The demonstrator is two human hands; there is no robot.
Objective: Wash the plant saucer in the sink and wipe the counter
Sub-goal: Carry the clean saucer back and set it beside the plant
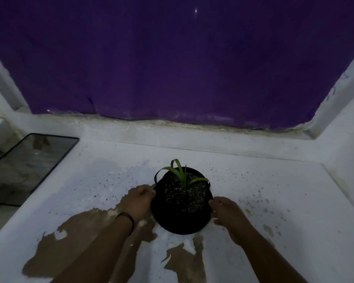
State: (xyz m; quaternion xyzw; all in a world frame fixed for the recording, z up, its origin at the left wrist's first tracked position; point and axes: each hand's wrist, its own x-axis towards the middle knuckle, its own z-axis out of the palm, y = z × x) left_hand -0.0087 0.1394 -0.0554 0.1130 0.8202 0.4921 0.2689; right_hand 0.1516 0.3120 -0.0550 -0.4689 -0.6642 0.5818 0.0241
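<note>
A black plant pot [181, 219] with dark soil and a small green plant [181, 173] stands in the middle of the white counter [274, 211]. My left hand [138, 199] grips the pot's left side near the rim. On the right side, my right hand [225, 213] holds the pot with curled fingers. No saucer can be made out under the dark pot. Specks of soil lie scattered over the counter around the pot.
The counter's paint has peeled into brown patches [86, 237] in front of the pot. A dark glass panel [35, 158] lies at the far left. Behind the counter hangs a purple curtain [182, 58] above a raised ledge [172, 131]; white walls close both sides.
</note>
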